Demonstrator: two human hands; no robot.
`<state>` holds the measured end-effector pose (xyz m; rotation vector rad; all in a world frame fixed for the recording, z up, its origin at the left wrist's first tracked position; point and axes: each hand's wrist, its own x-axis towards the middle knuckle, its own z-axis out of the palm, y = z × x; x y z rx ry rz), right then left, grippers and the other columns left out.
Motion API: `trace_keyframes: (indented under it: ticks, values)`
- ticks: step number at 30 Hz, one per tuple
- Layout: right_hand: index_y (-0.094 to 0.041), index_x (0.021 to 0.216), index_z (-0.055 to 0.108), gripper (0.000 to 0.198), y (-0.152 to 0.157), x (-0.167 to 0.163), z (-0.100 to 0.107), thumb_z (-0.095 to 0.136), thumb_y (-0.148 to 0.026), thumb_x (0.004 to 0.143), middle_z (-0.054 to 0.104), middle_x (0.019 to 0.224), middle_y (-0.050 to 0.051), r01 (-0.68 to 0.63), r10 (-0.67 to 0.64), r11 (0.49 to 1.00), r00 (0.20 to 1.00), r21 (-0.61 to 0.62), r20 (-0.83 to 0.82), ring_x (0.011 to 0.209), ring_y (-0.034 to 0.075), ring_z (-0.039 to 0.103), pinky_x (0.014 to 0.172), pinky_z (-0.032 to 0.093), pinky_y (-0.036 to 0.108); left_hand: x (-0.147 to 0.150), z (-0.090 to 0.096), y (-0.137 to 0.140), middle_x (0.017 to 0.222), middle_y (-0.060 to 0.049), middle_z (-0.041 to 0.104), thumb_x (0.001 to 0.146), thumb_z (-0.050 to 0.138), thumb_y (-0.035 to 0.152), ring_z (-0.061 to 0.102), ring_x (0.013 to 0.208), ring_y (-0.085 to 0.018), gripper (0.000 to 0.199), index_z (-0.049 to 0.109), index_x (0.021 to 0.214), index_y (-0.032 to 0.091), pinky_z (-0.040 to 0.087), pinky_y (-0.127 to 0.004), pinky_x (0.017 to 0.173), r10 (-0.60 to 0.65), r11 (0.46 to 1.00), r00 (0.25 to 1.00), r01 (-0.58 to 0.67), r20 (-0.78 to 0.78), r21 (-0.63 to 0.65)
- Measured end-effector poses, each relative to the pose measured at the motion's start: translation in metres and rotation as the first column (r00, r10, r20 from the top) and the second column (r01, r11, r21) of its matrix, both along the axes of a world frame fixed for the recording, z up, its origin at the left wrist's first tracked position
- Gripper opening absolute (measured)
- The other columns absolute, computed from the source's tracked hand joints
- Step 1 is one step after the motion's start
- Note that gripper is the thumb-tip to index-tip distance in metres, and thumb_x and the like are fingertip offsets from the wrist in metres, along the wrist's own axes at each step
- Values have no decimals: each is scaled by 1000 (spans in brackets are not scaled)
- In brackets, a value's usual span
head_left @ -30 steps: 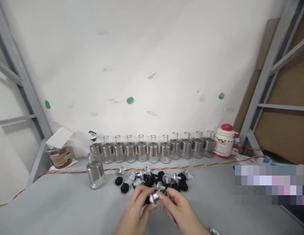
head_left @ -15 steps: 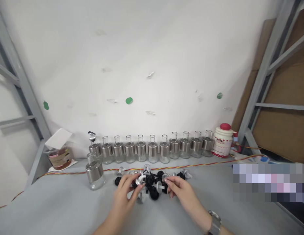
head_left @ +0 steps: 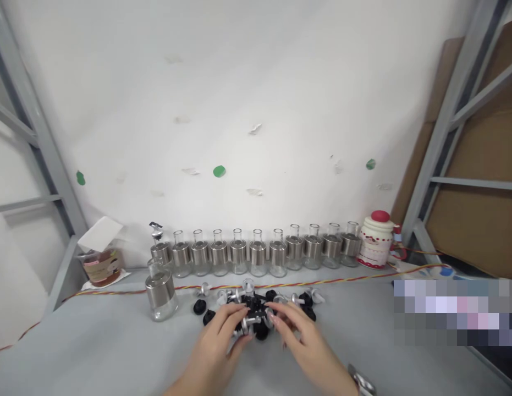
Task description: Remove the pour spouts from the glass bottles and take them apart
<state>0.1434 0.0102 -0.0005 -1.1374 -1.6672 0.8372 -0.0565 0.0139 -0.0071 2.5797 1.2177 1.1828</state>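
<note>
My left hand [head_left: 216, 344] is closed, thumb and fingers around a silver pourer spout [head_left: 246, 324] with a black lever. Facing it, my right hand [head_left: 305, 341] pinches a round clear and silver stopper piece [head_left: 269, 317]. The two pieces are very close; whether they touch I cannot tell. Below and behind my fingers lies a pile of black caps [head_left: 261, 331] and silver-and-clear stoppers [head_left: 248, 285], partly hidden. To the left of the pile stands a glass bottle [head_left: 160, 291] with a steel sleeve and an uncapped neck.
Along the wall runs a row of several steel-sleeved glass bottles [head_left: 238, 250]; the leftmost bears a pourer top [head_left: 155, 230]. A twisted red-yellow cord [head_left: 338, 281] crosses the grey table. A cream jar [head_left: 375, 242] stands right, a tub [head_left: 101, 267] left.
My hands have come closer together, the right one shifting left. A silver spout with a black lever now shows between my left fingers, held lower and nearer to me.
</note>
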Motion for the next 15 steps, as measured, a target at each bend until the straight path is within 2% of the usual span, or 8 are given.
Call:
trace_keyframes:
  ticks: [3,8,12,15]
  values:
    - [-23,106,55,28,-8,-4,2,44,-35,84,52,81,3,-38,33,998,994,45,107,70,15,54,66,45,26,4,1,-5,111,-9,55,80,49,16,52,102,-20,40,44,119,24,44,-29,88,-41,999,998,43,-53,30]
    - [-22,97,58,21,-13,-8,0,45,-30,83,55,83,3,-80,67,995,979,61,195,71,15,55,67,44,25,8,-1,-8,109,-10,55,77,50,12,52,102,-20,42,44,118,21,45,-29,87,-112,994,991,113,-80,8]
    - [-22,93,59,20,-12,-8,-2,44,-32,83,58,79,2,-44,19,995,965,90,260,65,14,55,61,43,24,7,-6,-7,111,-10,56,78,51,16,52,103,-21,40,44,116,22,45,-33,88,-112,994,990,113,-82,6]
    - [-22,89,59,20,-12,-6,-3,44,-34,83,59,74,3,-16,-45,986,935,168,352,60,15,55,57,42,24,7,-9,-6,110,-8,59,78,52,19,54,102,-21,43,40,120,24,44,-32,88,-109,994,989,112,-103,21]
